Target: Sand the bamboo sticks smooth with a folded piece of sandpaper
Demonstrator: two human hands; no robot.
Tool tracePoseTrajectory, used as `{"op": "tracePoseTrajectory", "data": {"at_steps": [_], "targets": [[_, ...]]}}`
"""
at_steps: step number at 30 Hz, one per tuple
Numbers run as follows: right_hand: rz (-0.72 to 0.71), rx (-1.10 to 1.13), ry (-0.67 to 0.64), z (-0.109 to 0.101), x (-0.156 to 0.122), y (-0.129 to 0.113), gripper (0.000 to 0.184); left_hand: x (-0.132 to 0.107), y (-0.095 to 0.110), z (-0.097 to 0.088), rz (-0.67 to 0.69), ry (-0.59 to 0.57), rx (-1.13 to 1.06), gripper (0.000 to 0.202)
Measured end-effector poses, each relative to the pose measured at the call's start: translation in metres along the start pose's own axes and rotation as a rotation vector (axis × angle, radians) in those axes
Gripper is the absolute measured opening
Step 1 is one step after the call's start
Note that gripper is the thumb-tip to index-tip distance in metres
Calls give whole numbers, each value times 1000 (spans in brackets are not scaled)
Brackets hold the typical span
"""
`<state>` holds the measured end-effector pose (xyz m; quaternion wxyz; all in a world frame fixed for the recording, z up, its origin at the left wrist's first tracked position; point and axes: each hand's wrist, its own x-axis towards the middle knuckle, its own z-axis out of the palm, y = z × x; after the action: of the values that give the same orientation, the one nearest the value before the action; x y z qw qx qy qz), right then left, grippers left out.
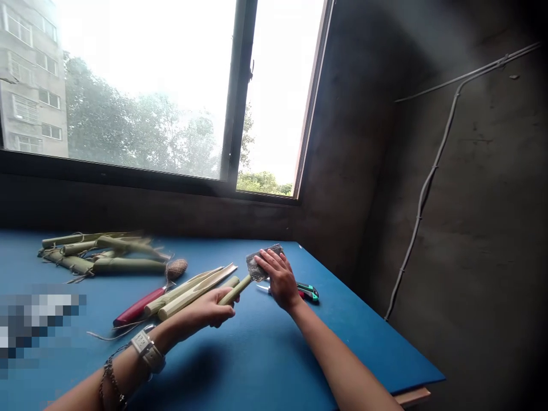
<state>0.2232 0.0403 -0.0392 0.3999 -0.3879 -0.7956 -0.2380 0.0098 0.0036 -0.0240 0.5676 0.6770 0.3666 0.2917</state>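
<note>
My left hand [213, 311] is closed round a short green bamboo stick [238, 288], holding it slanted just above the blue table [265, 365]. My right hand [279, 278] presses a grey piece of sandpaper [262, 260] onto the stick's far end, fingers bent over it. A watch and a bracelet sit on my left wrist.
Split bamboo pieces [188, 291], a red-handled knife [137, 307] and a ball of twine [177, 268] lie left of my hands. A bundle of bamboo sticks [103, 254] lies at the far left. A green utility knife [308, 291] lies behind my right hand. The table's right edge nears a concrete wall.
</note>
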Motion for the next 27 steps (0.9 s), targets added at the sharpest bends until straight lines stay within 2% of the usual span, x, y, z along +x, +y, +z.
{"op": "tracePoseTrajectory", "data": {"at_steps": [4,6,11,12,13,17,18,21,23,24,27], "targets": [[-238,38,-83,1,-2,-17,50,2,-3,-3,26,15,-16,15],[-282,47,-100,2,-1,-17,53,3,-5,-6,37,-17,-51,16],[65,-17,9,0,-1,0,55,3,-8,-6,3,-113,-107,21],[79,-20,22,-1,-1,-2,54,2,-8,-5,2,-113,-118,21],[42,-14,14,-2,-1,-6,54,3,-8,-5,7,-101,-131,20],[-260,34,-98,-4,0,-22,51,3,-7,-8,45,-65,-203,17],[-270,30,-95,-4,1,-21,52,3,-7,-8,46,-83,-221,18],[-60,-31,33,-5,2,-10,54,0,-2,-6,9,-160,-238,25],[40,-66,102,-6,2,-7,51,-2,1,-2,-15,-161,-211,27],[4,-67,95,-6,2,-9,49,-3,2,-1,-17,-140,-190,25],[-273,-26,-23,-5,2,-19,44,-5,3,2,-10,-49,-146,18]]}}
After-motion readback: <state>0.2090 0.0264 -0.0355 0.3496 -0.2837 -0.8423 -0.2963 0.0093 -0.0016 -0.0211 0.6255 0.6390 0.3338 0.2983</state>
